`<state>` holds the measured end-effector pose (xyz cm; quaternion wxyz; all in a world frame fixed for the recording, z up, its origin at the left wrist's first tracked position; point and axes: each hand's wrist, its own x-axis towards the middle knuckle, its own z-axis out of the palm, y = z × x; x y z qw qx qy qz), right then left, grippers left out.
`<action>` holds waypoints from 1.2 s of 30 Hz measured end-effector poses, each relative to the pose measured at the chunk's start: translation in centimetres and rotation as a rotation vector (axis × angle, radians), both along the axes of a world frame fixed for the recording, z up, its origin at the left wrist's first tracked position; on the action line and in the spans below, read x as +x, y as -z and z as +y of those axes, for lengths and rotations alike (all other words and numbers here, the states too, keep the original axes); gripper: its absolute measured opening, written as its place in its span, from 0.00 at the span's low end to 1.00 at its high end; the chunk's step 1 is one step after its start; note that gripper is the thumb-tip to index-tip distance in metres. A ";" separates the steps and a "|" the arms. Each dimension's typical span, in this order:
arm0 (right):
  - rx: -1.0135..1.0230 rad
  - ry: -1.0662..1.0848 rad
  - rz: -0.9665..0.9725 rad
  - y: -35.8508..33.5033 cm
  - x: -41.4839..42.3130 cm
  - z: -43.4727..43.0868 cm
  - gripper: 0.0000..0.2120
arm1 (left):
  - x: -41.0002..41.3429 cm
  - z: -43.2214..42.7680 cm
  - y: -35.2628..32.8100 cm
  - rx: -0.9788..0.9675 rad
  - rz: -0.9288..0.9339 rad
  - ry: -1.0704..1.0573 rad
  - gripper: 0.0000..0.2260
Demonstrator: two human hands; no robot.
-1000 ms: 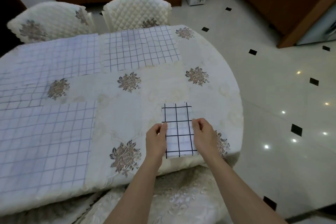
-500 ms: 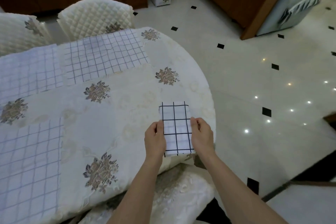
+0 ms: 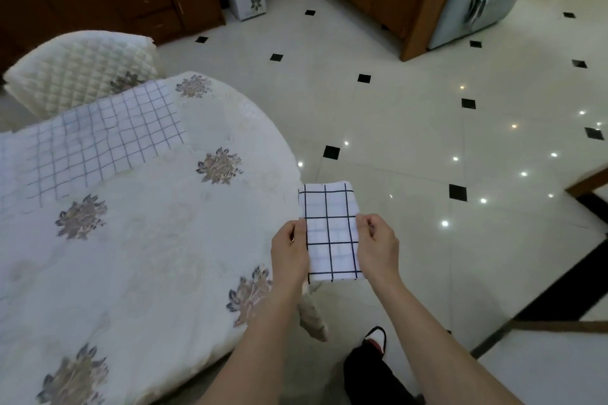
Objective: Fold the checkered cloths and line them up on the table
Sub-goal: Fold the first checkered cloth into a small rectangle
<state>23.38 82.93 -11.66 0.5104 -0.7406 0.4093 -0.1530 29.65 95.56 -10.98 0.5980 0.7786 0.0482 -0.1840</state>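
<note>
Both hands (image 3: 335,248) pinch folded checkered cloth (image 3: 330,230) beside table (image 3: 158,256).

Bright, even indoor light; ceiling-light glare dots on floor (image 3: 411,148); motion blur; edges bowed.

A folded checkered cloth (image 3: 330,230), white with a bold dark grid, is held as a narrow rectangle with its long side pointing away from the person. The left hand (image 3: 289,250) and right hand (image 3: 378,246) pinch its two long edges, just past the rounded edge of the bench (image 3: 164,240) and above the tiled floor. Well apart from it, at the bench's far side, an unfolded checkered cloth (image 3: 108,138) with a finer, fainter grid lies spread flat, slightly rippled, and runs out of the picture's left edge.
</note>
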 end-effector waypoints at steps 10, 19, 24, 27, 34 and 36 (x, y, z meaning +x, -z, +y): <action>0.049 0.013 -0.003 -0.8 0.1 -14.4 0.13 | -0.1 -13.9 -1.6 0.057 -0.004 0.062 0.17; 0.055 -0.045 0.021 -0.2 5.2 -18.7 0.13 | 4.5 -18.2 -1.2 0.038 0.000 0.007 0.15; 0.025 -0.130 0.062 0.3 11.3 -20.4 0.14 | 9.9 -19.7 0.1 0.027 0.046 -0.089 0.15; -0.014 -0.182 0.078 0.1 16.5 -21.4 0.14 | 14.4 -20.7 0.6 0.010 0.029 -0.161 0.15; -0.096 -0.341 0.105 -1.6 28.5 -21.0 0.13 | 24.5 -20.1 -0.2 -0.083 0.046 -0.316 0.15; -0.102 -0.395 0.093 -1.7 31.3 -20.0 0.14 | 26.7 -19.0 -0.3 -0.085 0.048 -0.374 0.15</action>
